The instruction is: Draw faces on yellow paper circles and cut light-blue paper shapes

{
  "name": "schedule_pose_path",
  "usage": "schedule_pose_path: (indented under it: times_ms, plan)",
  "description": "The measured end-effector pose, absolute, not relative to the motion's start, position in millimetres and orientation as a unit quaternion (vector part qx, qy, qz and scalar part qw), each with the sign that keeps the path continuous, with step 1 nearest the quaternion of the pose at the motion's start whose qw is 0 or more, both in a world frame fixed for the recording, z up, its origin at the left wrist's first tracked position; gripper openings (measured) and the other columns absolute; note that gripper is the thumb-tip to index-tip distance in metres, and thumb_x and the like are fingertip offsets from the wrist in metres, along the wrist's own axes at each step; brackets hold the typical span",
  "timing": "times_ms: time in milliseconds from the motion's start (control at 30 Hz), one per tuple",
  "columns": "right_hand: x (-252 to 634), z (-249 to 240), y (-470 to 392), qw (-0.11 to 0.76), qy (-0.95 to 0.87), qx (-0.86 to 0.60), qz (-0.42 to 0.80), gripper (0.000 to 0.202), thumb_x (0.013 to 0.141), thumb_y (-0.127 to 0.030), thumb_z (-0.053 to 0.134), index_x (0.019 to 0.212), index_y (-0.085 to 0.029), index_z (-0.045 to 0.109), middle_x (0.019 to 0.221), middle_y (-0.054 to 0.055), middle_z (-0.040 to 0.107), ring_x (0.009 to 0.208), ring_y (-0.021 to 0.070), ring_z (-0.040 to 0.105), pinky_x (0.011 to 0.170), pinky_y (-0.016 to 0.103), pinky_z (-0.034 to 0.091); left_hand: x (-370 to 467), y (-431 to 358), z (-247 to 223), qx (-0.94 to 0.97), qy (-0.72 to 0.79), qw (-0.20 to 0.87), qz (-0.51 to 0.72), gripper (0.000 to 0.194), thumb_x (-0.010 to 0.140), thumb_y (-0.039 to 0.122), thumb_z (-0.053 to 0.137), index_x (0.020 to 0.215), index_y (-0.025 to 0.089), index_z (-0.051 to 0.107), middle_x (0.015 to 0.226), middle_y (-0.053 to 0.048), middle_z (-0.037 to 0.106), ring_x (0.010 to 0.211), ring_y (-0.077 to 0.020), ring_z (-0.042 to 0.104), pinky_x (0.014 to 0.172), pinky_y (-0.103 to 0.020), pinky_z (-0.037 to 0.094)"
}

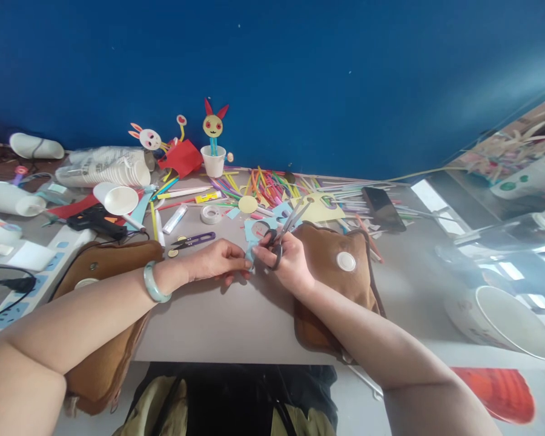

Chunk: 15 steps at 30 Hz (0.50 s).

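Note:
Between thumb and fingers, my left hand [222, 261] pinches a small piece of light blue paper [251, 253] above the table. My right hand [291, 261] is closed around the dark handles of a pair of scissors [295, 217], whose blades point up and away from me. The right thumb and fingertips also reach the blue paper's edge. Just behind the hands lies a larger blue sheet with a grey round drawing [260, 229]. Purple-handled thread snips [193, 240] rest beyond my left hand. Under my right wrist sits a brown cushion [331, 266].
Pipe cleaners and straws [272, 186] are piled along the blue wall. A paper cup [213, 162] holds a rabbit-eared figure. At left are a glue gun [97, 221], stacked cups [104, 169] and a power strip [49, 272]; at right, a phone [384, 208] and a paper tub [504, 321].

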State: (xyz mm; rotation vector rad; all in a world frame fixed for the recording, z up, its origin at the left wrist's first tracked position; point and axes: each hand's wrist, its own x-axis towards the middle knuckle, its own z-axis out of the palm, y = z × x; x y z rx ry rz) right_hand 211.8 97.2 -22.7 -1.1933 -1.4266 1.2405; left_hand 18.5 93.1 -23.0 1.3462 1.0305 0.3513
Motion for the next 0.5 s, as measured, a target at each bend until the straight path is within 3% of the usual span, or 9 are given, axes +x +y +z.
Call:
schedule_pose_path:
  times_ms: [200,333,500]
  plan:
    - [214,-22,98,0.428,-0.587,-0.487,0.485,0.036,0.066,-0.045,0.078,0.079,-0.020,0.056,0.070,-0.002,0.058,0.059,0.0120,0.051,0.056,0.027,0.045,18,92,-16,0.592,0.440,0.658,0.153,0.025,0.085,0.034,0.061,0.070,0.014,0.063,0.073,-0.007,0.074,0.049,-0.0095,0.058,0.053,-0.023,0.045]
    - [214,-24,100,0.438,-0.570,-0.486,0.498,0.034,0.064,-0.042,0.079,0.078,-0.020,0.056,0.069,-0.002,0.058,0.059,0.0113,0.050,0.057,0.027,0.046,16,95,-13,0.608,0.424,0.655,0.144,0.024,0.083,0.036,0.062,0.073,0.014,0.064,0.076,-0.007,0.074,0.049,-0.0093,0.056,0.049,-0.022,0.043]
    - [212,-25,99,0.449,-0.562,-0.483,0.499,0.035,0.063,-0.041,0.080,0.078,-0.020,0.057,0.071,-0.002,0.059,0.060,0.0114,0.051,0.059,0.027,0.047,15,97,-17,0.634,0.443,0.612,0.166,0.027,0.081,0.043,0.068,0.076,0.016,0.066,0.055,0.002,0.061,0.046,-0.0096,0.055,0.048,-0.021,0.041]
